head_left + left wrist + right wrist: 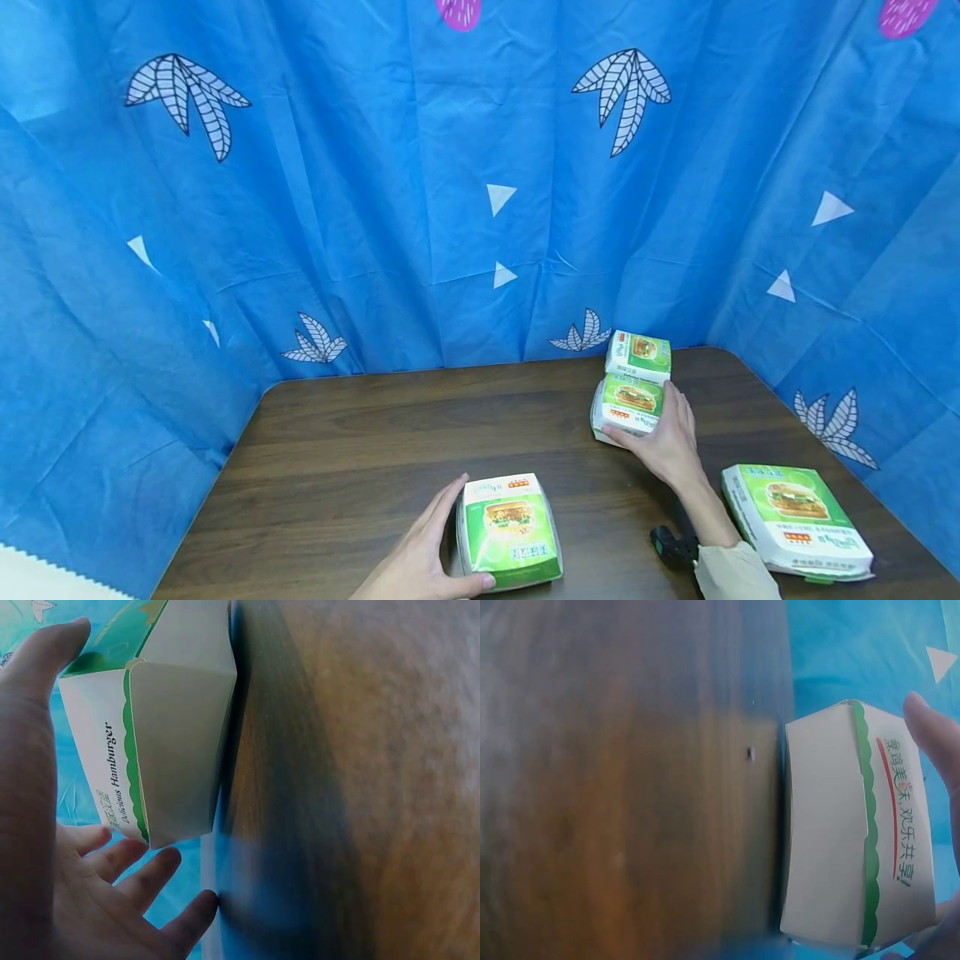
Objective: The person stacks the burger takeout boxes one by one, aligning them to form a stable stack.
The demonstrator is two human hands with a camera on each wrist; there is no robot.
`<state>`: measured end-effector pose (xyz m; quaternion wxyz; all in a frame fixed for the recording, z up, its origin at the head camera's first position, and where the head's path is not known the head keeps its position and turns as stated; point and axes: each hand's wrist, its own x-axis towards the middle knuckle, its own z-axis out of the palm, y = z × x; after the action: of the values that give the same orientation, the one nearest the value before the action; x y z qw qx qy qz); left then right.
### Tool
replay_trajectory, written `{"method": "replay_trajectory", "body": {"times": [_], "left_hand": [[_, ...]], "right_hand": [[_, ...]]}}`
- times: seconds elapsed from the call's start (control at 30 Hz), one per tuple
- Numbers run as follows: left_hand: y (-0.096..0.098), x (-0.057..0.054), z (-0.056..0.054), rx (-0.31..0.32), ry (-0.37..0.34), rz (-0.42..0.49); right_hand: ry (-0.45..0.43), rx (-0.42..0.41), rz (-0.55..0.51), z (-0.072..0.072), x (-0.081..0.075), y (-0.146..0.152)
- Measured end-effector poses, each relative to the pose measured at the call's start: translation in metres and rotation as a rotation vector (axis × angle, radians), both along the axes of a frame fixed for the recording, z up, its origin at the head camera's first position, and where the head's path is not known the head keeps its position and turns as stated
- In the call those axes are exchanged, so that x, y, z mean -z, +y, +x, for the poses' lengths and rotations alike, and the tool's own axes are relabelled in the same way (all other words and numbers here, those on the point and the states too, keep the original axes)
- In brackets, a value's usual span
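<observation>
Near the front middle of the table stands a green and white hamburger box [510, 533], printed "Delicious Hamburger" on its side in the left wrist view. My left hand [420, 550] spans it from the left, thumb at the near edge and a fingertip at the far corner; some other fingers spread clear of it. Farther back on the right, my right hand [667, 442] holds a second hamburger box [632, 398], thumb at its front and fingers along its right side. Directly behind that one is a third hamburger box [639, 354], close against it.
Another hamburger box [798, 508] lies at the right of the table, beside my right sleeve [735, 573]. A black strap-like device [672, 546] is at my right wrist. Blue patterned curtain [465, 208] hangs behind and along both sides of the dark wooden table [337, 467].
</observation>
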<state>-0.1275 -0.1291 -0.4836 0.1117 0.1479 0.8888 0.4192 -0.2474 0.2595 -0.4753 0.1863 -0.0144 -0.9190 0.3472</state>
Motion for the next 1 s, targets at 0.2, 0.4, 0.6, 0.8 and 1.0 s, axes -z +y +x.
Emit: {"method": "replay_trajectory", "body": {"times": [0.2, 0.4, 0.6, 0.8, 1.0], "left_hand": [[0.001, -0.002, 0.001, -0.012, -0.04, -0.009], [0.0, -0.007, -0.001, 0.026, -0.014, -0.036], [-0.002, -0.01, -0.004, 0.053, 0.031, -0.08], [-0.001, -0.01, -0.003, 0.057, 0.028, -0.081], [-0.001, -0.009, -0.002, 0.054, 0.024, -0.079]], "right_hand": [[-0.001, -0.031, -0.051, -0.001, 0.001, 0.002], [-0.054, -0.029, -0.078, -0.002, 0.002, 0.004], [-0.065, -0.05, -0.092, -0.003, 0.003, 0.004], [-0.06, -0.036, -0.098, -0.002, 0.004, 0.006], [-0.103, -0.003, -0.091, 0.0, 0.005, 0.006]]}}
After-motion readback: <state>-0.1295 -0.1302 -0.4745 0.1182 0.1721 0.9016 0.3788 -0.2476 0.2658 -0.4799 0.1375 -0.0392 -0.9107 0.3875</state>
